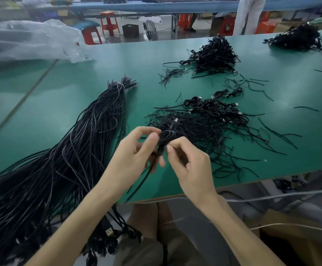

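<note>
Above the table's near edge, both hands (164, 156) pinch a coiled black cable (163, 140).

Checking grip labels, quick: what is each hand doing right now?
Left hand: holds the coiled cable.
Right hand: pinches the same cable.

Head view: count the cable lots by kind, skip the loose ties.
Long straight cable bundle: 1
Heaps of coiled cables: 3
Coil held by left hand and right hand: 1
Total: 5
</note>
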Available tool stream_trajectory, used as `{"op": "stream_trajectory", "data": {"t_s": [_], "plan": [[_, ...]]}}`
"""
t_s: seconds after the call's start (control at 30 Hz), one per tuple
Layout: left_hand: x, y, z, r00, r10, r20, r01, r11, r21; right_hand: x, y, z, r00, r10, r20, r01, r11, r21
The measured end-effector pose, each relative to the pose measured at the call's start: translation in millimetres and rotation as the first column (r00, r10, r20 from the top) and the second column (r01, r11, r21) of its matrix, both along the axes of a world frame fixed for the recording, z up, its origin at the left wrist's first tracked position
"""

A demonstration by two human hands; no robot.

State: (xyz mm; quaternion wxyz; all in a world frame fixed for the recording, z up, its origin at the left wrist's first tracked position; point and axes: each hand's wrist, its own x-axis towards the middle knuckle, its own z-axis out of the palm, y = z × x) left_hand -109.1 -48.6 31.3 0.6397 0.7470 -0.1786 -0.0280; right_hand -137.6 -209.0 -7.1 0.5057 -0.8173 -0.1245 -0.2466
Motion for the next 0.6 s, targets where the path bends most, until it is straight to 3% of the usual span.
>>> {"op": "stream_trajectory", "data": {"t_s": [0.13,0.2,0.27,0.43,0.5,0.6], "plan": [[8,15,-3,0.976,-0.217,0.002,0.217,0.976,0.013,7,-9,-13,0.991,-0.084,0.100,0.107,0.964,-0.244],[10,22,-6,0.956,-0.294,-0.012,0.294,0.955,0.039,8,-11,-16,0.991,-0.067,0.116,0.098,0.954,-0.284],[12,21,-10,0.967,-0.254,-0.010,0.254,0.965,0.059,9,-9,-18,0.991,-0.061,0.122,0.095,0.949,-0.299],[21,15,-20,0.987,-0.057,0.149,0.013,0.959,0.285,5,4,-14,0.987,-0.021,0.161,0.078,0.930,-0.359],[21,14,-20,0.994,-0.078,0.080,0.055,0.964,0.260,6,5,-12,0.984,-0.011,0.179,0.079,0.924,-0.375],[26,14,-18,0.985,-0.078,-0.151,0.111,0.967,0.228,5,4,-11,0.975,0.020,0.220,0.083,0.889,-0.450]]}}
